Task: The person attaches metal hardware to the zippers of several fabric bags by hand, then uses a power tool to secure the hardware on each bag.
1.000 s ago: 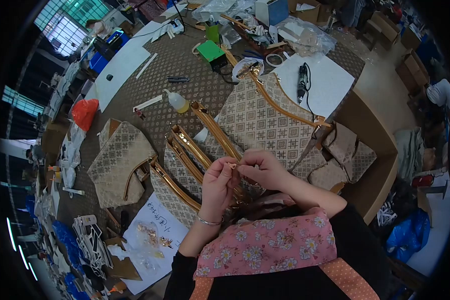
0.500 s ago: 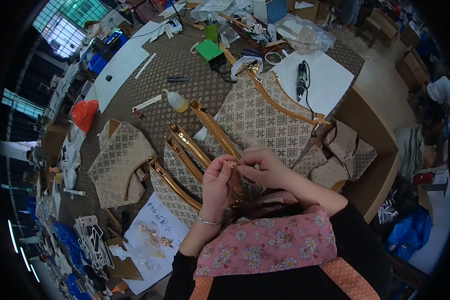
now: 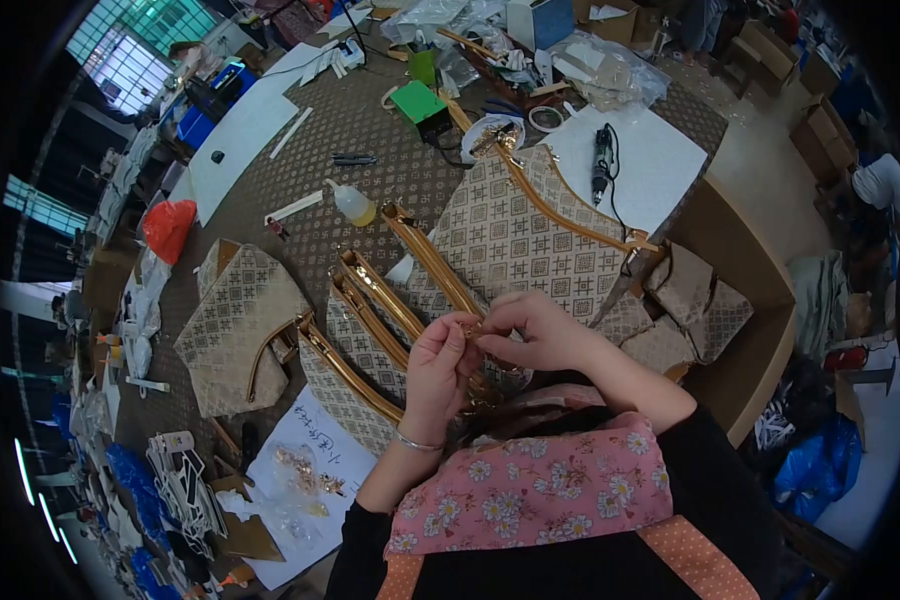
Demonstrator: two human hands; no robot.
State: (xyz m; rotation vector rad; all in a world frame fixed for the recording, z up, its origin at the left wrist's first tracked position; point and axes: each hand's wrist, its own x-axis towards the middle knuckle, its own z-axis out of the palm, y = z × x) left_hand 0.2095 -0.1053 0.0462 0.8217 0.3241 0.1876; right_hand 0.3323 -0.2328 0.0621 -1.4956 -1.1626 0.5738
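Observation:
My left hand (image 3: 437,365) and my right hand (image 3: 530,332) meet at the centre, fingers pinched together on a small gold metal piece (image 3: 468,330) between them. Its exact shape is too small to tell. Under and behind the hands lie several beige patterned bags (image 3: 530,235) with tan straps and gold zips (image 3: 375,290). Another patterned bag (image 3: 238,330) rests to the left. At the lower left, clear plastic bags of small gold hardware (image 3: 305,475) sit on a white sheet with handwriting (image 3: 330,435).
A cardboard box (image 3: 760,330) holding patterned bags stands at the right. On the table are a bottle of yellow liquid (image 3: 353,205), a green box (image 3: 417,105), a black rotary tool (image 3: 602,165), a bowl of gold parts (image 3: 492,138) and a red plastic bag (image 3: 169,230).
The fingers of both hands have shifted slightly around the small gold piece. The bags and tools lie where they were.

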